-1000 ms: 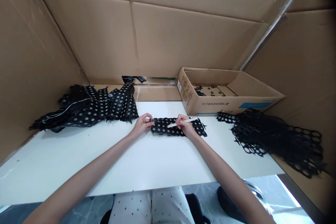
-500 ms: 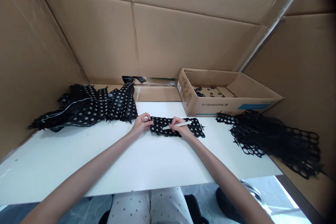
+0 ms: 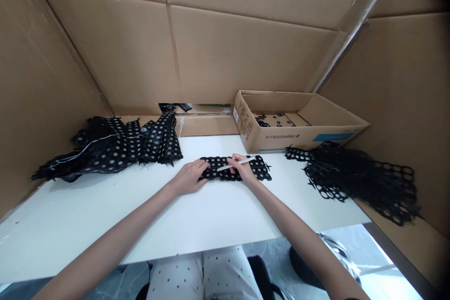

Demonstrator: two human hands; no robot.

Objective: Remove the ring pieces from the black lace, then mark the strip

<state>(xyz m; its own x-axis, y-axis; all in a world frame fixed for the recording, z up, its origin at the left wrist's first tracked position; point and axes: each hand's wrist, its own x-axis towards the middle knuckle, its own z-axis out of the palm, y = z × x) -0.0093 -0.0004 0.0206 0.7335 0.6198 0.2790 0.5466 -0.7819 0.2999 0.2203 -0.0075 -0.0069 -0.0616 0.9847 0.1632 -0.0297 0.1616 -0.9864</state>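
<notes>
A black perforated strip (image 3: 259, 165) with rows of round holes lies flat on the white table. On its left end rests my left hand (image 3: 191, 176), fingers stretched out and apart, pressing on the edge. My right hand (image 3: 241, 167) is closed around a slim white pen-like stick (image 3: 248, 160), held as one holds a pen. The stick's tip touches or hovers just over the strip's left half; I cannot tell which. Part of the strip is hidden under both hands.
A heap of black dotted strips (image 3: 119, 150) lies at the left. An open cardboard box (image 3: 298, 136) with small black rings (image 3: 262, 121) stands back right. Black netting-like strips (image 3: 355, 176) with emptied holes hang over the table's right edge. Cardboard walls (image 3: 253, 51) enclose the table.
My left hand has gone from pinching the strip's left edge to lying spread on that end. My right hand keeps the white stick in nearly the same place. The view has shifted slightly.
</notes>
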